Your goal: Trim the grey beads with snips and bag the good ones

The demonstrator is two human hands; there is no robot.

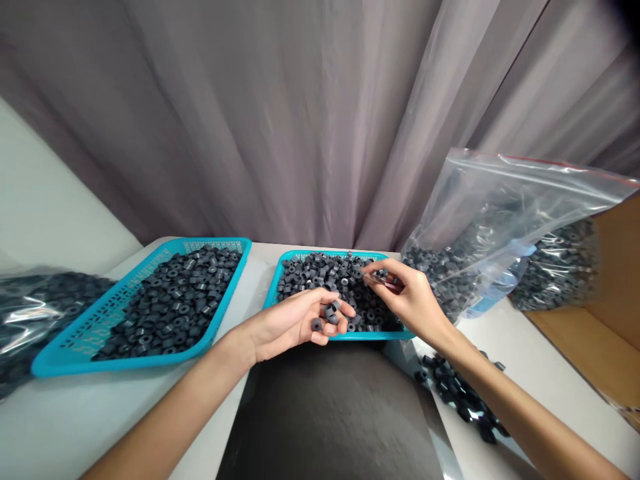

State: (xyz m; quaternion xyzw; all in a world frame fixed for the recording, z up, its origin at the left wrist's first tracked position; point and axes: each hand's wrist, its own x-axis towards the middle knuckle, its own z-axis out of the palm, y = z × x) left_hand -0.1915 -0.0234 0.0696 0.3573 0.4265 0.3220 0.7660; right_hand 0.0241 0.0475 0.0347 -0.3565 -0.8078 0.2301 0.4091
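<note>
My left hand [305, 317] is palm up over the near edge of the middle blue basket [270, 293], its fingers curled around several small dark grey hollow cylinders [330, 310]. Over the same basket's right side, my right hand [403, 283] has thumb and fingers pinched together. Whatever lies in that pinch is too small and partly hidden to make out. A heap of the same dark cylinders [325, 270] fills the basket beneath both hands.
At left stands another blue basket [215, 333] of dark cylinders, beside a filled plastic bag [45, 313]. On the right are an upright clear zip bag [480, 193], a plastic bottle [500, 280], a cardboard box [615, 267] and loose black pieces [460, 393]. A grey curtain [250, 120] hangs behind.
</note>
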